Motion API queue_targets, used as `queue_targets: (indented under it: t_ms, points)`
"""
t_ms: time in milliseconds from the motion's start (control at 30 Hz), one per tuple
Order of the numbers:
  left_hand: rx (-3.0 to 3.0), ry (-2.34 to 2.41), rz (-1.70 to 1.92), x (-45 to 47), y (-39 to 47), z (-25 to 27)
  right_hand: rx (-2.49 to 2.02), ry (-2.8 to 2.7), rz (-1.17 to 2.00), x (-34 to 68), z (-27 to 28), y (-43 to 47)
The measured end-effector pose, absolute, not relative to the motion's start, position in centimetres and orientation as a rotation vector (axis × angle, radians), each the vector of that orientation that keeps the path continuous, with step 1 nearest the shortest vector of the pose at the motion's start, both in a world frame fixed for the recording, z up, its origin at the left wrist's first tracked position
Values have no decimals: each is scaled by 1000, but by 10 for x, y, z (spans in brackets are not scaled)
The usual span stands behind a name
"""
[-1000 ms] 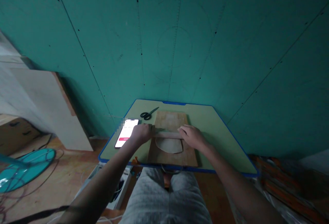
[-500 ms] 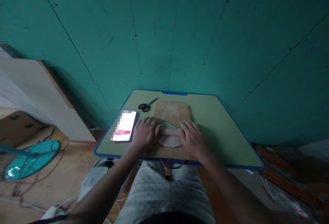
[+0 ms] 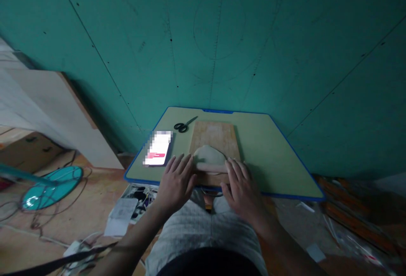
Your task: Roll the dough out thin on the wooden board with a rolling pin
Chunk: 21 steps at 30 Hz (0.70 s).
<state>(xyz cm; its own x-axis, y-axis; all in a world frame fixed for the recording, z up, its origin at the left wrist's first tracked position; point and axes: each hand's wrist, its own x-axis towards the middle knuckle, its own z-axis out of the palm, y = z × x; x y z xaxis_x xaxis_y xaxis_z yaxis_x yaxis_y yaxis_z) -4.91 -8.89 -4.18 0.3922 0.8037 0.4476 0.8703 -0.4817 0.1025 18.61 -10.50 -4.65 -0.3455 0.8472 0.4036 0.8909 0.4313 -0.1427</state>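
A flat, rounded sheet of dough (image 3: 209, 154) lies on a wooden cutting board (image 3: 215, 130). Across its near part rests a pale rolling pin (image 3: 210, 167); both its ends are hidden under my hands. My left hand (image 3: 176, 183) lies over the left end, fingers stretched forward and thumb apart. Over the right end is my right hand (image 3: 242, 183), likewise flat with extended fingers and its thumb out to the side. Neither hand is wrapped round the pin.
The board lies on a small pale-green table (image 3: 272, 153) with a blue rim, against a green wall (image 3: 209, 47). Black-handled scissors (image 3: 182, 127) and a lit phone (image 3: 158, 151) are left of the board. Cables and a turquoise round base (image 3: 52, 187) stand on the floor at left.
Both hands and the rolling pin have moved nearer to me, uncovering more of the dough's far part. My fingers are straighter and my thumbs have come away from the pin.
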Motion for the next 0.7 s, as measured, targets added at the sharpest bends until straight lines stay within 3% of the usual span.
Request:
queue_targets:
  t_ms: [333,700]
  points:
    - [-2490,-1447,-536,-51,-85,-41,-1493,-2294,-230,184,-44,-103]
    - [-2485,-1658,-261,-29,-14,-12,-1638,-2481,30,190,-17,-31]
